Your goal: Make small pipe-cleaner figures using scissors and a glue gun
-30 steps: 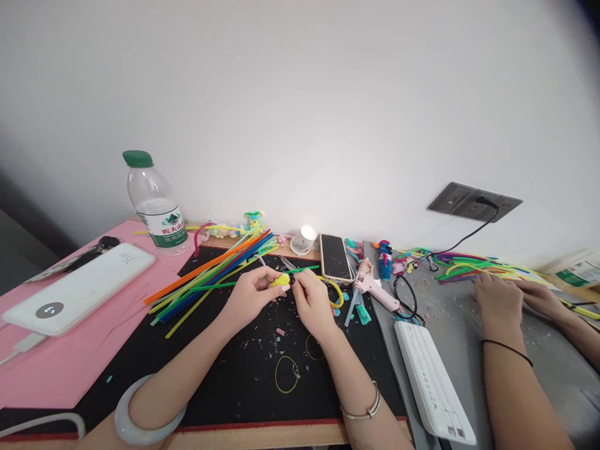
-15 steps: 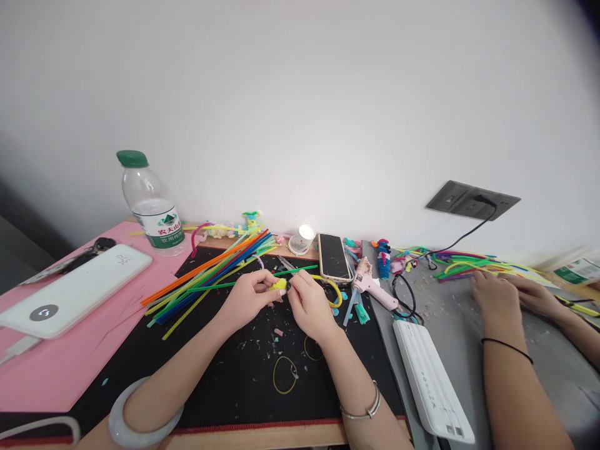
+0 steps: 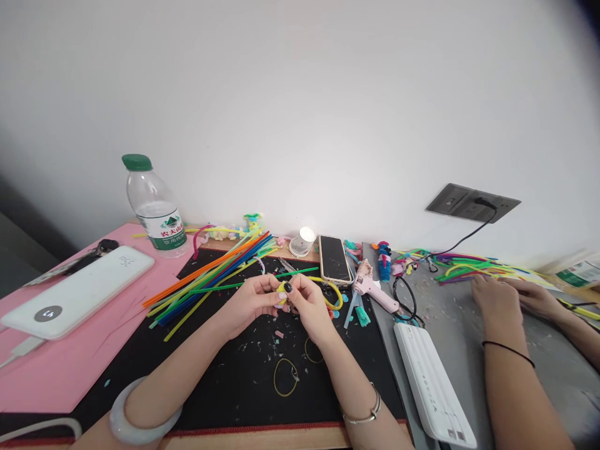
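Between the fingertips of both hands is a small yellow fuzzy piece [image 3: 282, 289], which looks like bent pipe cleaner; the fingers cover most of it. My left hand [image 3: 255, 302] pinches it from the left. My right hand [image 3: 309, 308] closes on its other side, and a dark spot, perhaps a painted nail, shows at the thumb. Behind my left hand lies a fan of loose pipe cleaners [image 3: 206, 275] in orange, green, blue and yellow. A yellow pipe cleaner loop [image 3: 338, 294] curves just beyond my right hand. Two rubber bands [image 3: 285, 377] lie on the black mat [image 3: 225, 387] below.
A water bottle [image 3: 162, 219] and a white power bank [image 3: 79, 290] stand left. Behind are a paper cup [image 3: 302, 240] and a phone [image 3: 334, 259]. To the right lie a pink glue gun [image 3: 375, 290], a white power strip [image 3: 434, 384] and another person's hands [image 3: 497, 297].
My fingers have shifted around the yellow piece, and the right thumb has turned so its dark spot shows more. The view has shifted slightly. The other person's hands look nearly still.
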{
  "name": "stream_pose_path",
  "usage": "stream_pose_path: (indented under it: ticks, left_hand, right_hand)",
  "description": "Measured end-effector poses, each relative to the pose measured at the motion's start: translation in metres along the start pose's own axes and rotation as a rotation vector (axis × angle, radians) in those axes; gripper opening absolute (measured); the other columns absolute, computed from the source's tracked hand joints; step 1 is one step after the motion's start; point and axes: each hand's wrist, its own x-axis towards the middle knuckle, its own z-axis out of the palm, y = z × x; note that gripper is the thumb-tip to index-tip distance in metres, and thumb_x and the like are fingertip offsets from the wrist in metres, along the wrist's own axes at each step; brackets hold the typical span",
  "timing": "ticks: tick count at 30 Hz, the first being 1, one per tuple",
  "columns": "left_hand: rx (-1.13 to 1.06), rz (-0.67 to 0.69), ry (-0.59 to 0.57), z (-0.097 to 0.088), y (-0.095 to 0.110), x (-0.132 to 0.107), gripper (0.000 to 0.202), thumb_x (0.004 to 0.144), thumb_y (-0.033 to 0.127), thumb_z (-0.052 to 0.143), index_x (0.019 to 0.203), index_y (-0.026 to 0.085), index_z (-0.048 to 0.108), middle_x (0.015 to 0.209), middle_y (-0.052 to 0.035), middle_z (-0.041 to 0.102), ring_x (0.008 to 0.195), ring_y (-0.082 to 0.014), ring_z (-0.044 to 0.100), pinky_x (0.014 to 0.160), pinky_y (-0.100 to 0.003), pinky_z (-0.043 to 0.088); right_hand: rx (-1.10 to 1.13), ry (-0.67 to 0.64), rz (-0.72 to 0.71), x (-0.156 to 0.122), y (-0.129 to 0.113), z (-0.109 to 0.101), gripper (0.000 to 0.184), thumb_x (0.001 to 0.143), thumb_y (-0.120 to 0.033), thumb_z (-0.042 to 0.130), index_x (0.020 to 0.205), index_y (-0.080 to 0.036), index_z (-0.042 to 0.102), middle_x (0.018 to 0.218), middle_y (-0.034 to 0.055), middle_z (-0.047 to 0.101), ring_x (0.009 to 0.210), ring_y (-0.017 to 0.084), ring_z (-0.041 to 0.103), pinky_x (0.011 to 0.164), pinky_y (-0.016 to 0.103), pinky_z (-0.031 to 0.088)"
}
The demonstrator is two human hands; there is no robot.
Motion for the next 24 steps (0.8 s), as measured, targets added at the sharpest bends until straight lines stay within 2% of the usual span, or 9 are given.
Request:
stream_pose_path:
  ticks: [3,7,12,15,20,24]
  left_hand:
    - [0.081,0.004,0.035,0.001,0.001,0.0,0.023,0.07,0.03,0.075,0.071,0.017,0.056,0.069,-0.0004,0.065,0.068,-0.0139,0.063,0.059,-0.023,0.045]
    - [0.206,0.037,0.066,-0.001,0.0,0.0,0.02,0.069,0.029,0.074,0.07,0.017,0.057,0.068,-0.0013,0.067,0.07,-0.0186,0.065,0.062,-0.028,0.049]
    - [0.292,0.089,0.111,-0.001,-0.003,0.002,0.019,0.067,0.024,0.072,0.065,0.019,0.054,0.066,0.0013,0.063,0.065,-0.0169,0.063,0.063,-0.03,0.052]
    - [0.34,0.123,0.156,0.001,-0.004,0.003,0.018,0.065,0.02,0.07,0.062,0.019,0.052,0.065,0.0024,0.058,0.059,-0.0139,0.058,0.061,-0.03,0.052]
    - [0.38,0.161,0.198,0.002,-0.008,0.006,0.016,0.064,0.019,0.068,0.061,0.02,0.052,0.061,0.0036,0.053,0.058,-0.0139,0.057,0.059,-0.029,0.052]
    - [0.356,0.153,0.217,0.002,-0.01,0.007,0.018,0.063,0.021,0.07,0.062,0.02,0.052,0.062,0.0037,0.055,0.061,-0.0146,0.06,0.06,-0.028,0.053]
  right_hand:
    - [-0.04,-0.012,0.032,0.001,0.0,-0.004,0.039,0.077,-0.049,0.066,0.063,-0.02,0.043,0.057,-0.0053,0.047,0.05,0.01,0.044,0.049,0.023,0.032]
    - [-0.276,-0.001,-0.005,0.003,-0.003,-0.011,0.039,0.077,-0.048,0.065,0.061,-0.02,0.043,0.056,-0.005,0.044,0.051,0.01,0.04,0.05,0.023,0.03]
    - [-0.652,-0.006,-0.118,0.001,-0.001,-0.015,0.03,0.086,-0.033,0.053,0.062,-0.02,0.041,0.058,-0.005,0.04,0.054,0.01,0.036,0.052,0.024,0.027]
    - [-0.804,-0.008,-0.19,0.0,0.001,-0.014,0.028,0.088,-0.026,0.048,0.062,-0.02,0.037,0.058,-0.005,0.04,0.055,0.01,0.036,0.054,0.024,0.027]
    - [-0.892,0.003,-0.243,0.001,0.004,-0.011,0.028,0.087,-0.02,0.045,0.063,-0.021,0.031,0.058,-0.0054,0.035,0.054,0.011,0.034,0.054,0.024,0.025]
    - [-0.833,0.009,-0.218,0.002,0.004,-0.012,0.028,0.089,-0.022,0.043,0.064,-0.021,0.031,0.06,-0.0048,0.037,0.057,0.011,0.036,0.056,0.025,0.026]
